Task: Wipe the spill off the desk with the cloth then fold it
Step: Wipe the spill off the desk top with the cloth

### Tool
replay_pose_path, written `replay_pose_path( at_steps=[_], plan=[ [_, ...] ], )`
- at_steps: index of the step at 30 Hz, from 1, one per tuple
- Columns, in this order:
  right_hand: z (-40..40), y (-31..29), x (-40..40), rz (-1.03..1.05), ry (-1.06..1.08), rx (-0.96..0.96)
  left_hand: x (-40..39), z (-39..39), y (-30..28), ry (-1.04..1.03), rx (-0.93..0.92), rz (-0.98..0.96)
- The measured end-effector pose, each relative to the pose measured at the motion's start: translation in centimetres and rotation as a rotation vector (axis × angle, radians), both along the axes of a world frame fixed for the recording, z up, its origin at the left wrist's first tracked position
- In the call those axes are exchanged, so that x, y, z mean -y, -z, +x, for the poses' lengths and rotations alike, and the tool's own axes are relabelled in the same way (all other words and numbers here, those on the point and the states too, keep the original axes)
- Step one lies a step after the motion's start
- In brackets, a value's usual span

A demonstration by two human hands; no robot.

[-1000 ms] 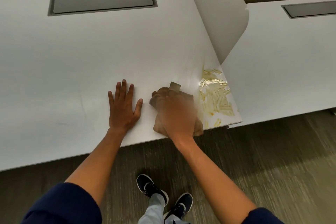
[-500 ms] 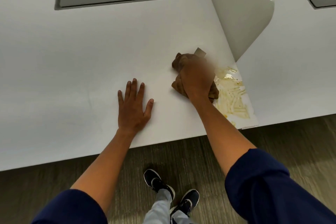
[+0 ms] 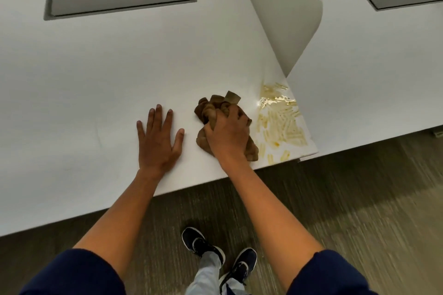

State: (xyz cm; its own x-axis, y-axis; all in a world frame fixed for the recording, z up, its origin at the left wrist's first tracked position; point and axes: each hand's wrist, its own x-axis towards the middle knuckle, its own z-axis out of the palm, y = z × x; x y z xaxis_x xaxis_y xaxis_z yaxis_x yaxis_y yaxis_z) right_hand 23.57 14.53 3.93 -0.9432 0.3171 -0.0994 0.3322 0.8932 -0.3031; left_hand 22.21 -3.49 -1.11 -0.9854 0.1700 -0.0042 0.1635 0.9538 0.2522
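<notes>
The desk [image 3: 100,74] is pressed by the flat, spread left hand [image 3: 158,141]. The spill [image 3: 280,124] (yellowish streaks) is seen just beyond the fingers of the right hand [image 3: 227,136], by which the crumpled cloth [image 3: 211,109] is gripped, seemingly touching it.

Even, soft overhead light, glare on the wet spill [image 3: 273,100] (floor [image 3: 359,199] streaked with motion blur), wide-angle bowing at edges.

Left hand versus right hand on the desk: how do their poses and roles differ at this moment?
The left hand lies flat with fingers spread, holding nothing; the right hand curls its fingers around the bunched brown cloth. The left hand sits farther from the yellow spill; the right hand is just beside it. Both rest on the white desk.
</notes>
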Motion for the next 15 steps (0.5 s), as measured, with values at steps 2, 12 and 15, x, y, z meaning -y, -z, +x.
replay_pose_path(
  at_steps=[2,12,15],
  plan=[
    [1.3,0.0,0.4,-0.007,-0.024,0.013,0.0,0.0,-0.1,-0.001,0.002,0.009],
    [6.9,-0.5,-0.8,-0.006,-0.147,0.011,-0.5,0.3,-1.0,0.007,0.023,-0.027],
    [8.6,-0.4,-1.7,-0.006,-0.165,-0.001,-0.6,0.3,-1.1,0.008,0.044,-0.058]
  ],
)
